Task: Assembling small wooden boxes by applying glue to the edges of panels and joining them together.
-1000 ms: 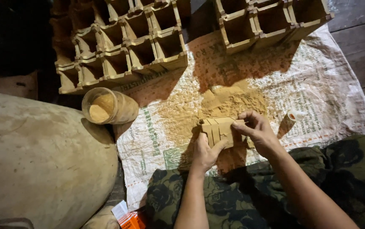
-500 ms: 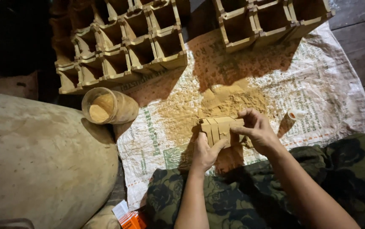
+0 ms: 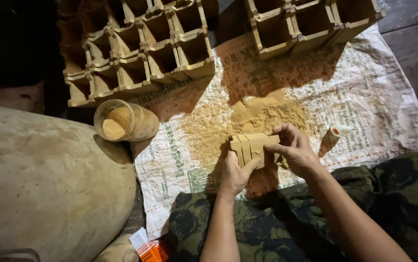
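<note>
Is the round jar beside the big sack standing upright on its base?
No. The round jar lies tipped on its side, its open mouth showing tan powder inside, next to the big sack.

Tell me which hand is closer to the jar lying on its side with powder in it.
Left. The left hand grips the folded cardboard piece from below, on the side toward the jar. The right hand holds the piece's far end, farther from the jar.
</note>
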